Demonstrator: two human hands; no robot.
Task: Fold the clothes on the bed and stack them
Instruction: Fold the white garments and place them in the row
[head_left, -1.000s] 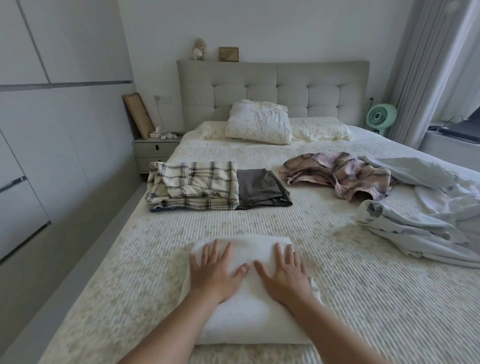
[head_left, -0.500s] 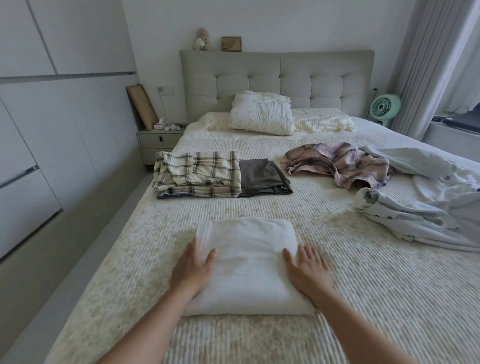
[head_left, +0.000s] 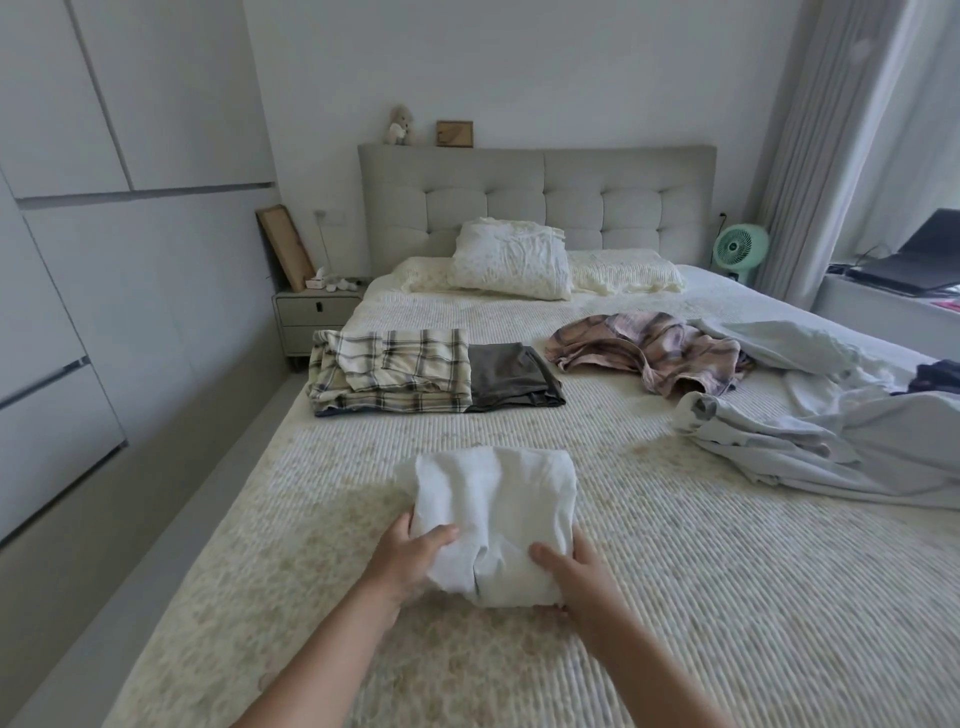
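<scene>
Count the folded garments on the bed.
3: white folded cloth gripped by both hands, cream plaid folded garment far left, dark grey folded garment beside it. The plaid one may cover others.

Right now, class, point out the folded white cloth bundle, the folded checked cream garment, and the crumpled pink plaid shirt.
Folded white cloth bundle (head_left: 498, 514): head view, upper middle.
Folded checked cream garment (head_left: 395, 371): head view, top layer's centre.
Crumpled pink plaid shirt (head_left: 649, 351): head view, middle folds.
</scene>
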